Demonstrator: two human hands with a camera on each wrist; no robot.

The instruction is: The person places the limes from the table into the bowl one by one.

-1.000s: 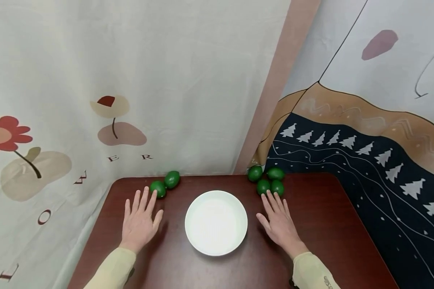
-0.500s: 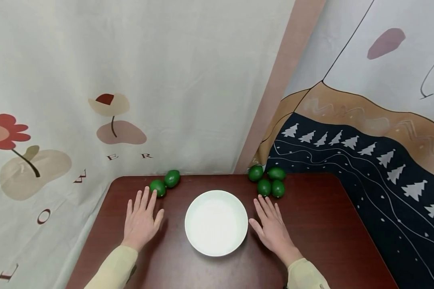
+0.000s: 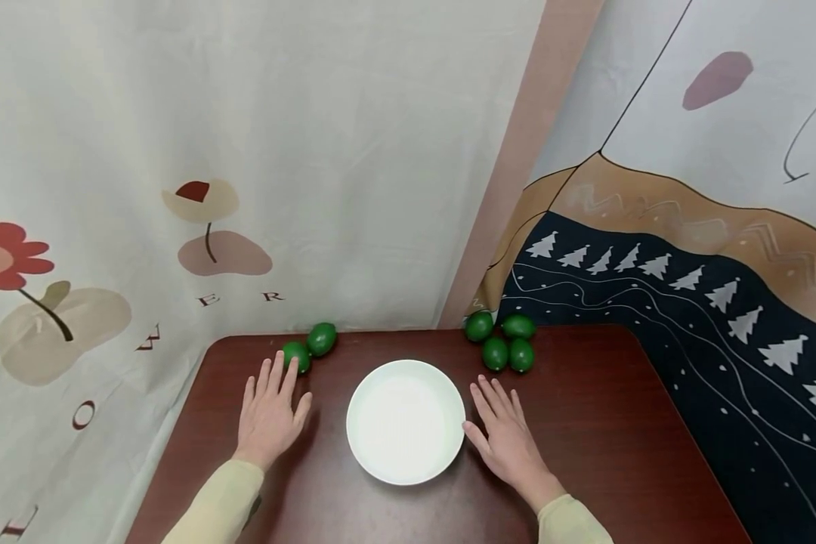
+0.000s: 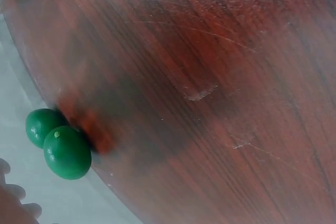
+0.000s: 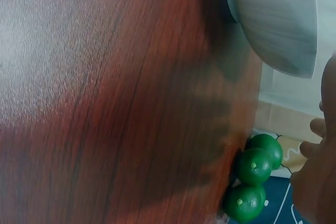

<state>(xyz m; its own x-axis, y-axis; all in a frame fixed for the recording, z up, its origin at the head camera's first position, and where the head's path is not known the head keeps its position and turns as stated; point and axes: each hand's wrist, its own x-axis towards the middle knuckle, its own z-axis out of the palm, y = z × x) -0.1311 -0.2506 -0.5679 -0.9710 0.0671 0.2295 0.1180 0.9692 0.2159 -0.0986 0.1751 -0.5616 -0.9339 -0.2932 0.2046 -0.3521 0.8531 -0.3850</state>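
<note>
A round white bowl (image 3: 406, 423) stands mid-table; its side shows in the right wrist view (image 5: 278, 19). My left hand (image 3: 270, 419) is held palm down with straight fingers, left of the bowl. In the head view its fingertips overlap the nearer of two green limes (image 3: 296, 358); the left wrist view shows that hand apart from both limes (image 4: 67, 153). Beside the bowl's right rim, my right hand (image 3: 510, 449) is spread and holds nothing. Its thumb tip looks close to the rim; contact cannot be told. Several limes (image 3: 494, 353) sit clustered beyond its fingertips.
The dark red wooden table (image 3: 612, 438) has rounded back corners. A pale printed curtain (image 3: 353, 227) hangs right behind its back edge. On the right side hangs a dark blue cloth (image 3: 666, 340) with white trees.
My right hand has moved left and slightly toward me, away from the lime cluster to beside the bowl. The left hand has shifted slightly right. Bowl and limes keep their places.
</note>
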